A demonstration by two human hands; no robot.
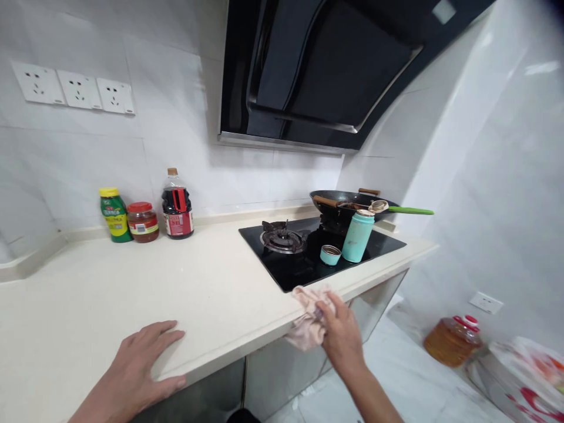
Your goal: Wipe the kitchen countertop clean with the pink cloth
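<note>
A crumpled pale pink cloth (pixel 308 320) is gripped in my right hand (pixel 344 335), pressed against the front edge of the countertop just below the gas stove (pixel 304 273). Part of the cloth hangs down past the edge. My left hand (pixel 140 370) rests near the counter's front edge at the lower left, its fingers spread and nothing in it. On the stove, close to the right hand, stand a turquoise thermos bottle (pixel 358 238) and its turquoise cup-shaped lid (pixel 330 255).
A wok (pixel 339 202) with a green-handled utensil (pixel 409 210) sits on the right burner. Against the wall stand a green bottle (pixel 115 217), a red-lidded jar (pixel 143 223) and a soy sauce bottle (pixel 177 205). A range hood (pixel 317 70) overhangs the stove. An oil jug (pixel 453 341) stands on the floor.
</note>
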